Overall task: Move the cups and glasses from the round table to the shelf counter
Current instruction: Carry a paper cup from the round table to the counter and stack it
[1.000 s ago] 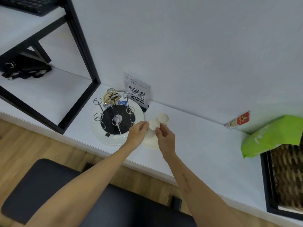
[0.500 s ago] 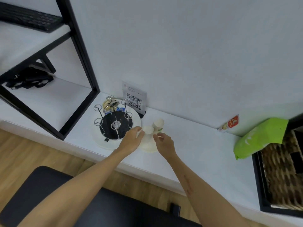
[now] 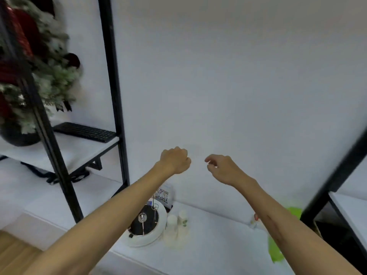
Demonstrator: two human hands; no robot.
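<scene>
So, both hands up in front of wall, nothing held: left hand (image 3: 174, 160) fisted, right hand (image 3: 222, 168) loose-curled, no grip on anything. Two small white paper cups (image 3: 176, 222) sit touching on white worktop (image 3: 214, 241), just beside round white drying rack (image 3: 146, 225). Risk: forearm sweeping low could topple them, they look light. One rack, one green bag (image 3: 276, 251).

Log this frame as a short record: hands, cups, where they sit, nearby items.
left hand: raised in front of the wall, fingers curled, holding nothing
right hand: raised, fingers loosely curled, holding nothing
cups: two pale cups, upright, side by side on the white counter
neighbour: round white rack just left of the cups
behind rack: QR code sign
</scene>
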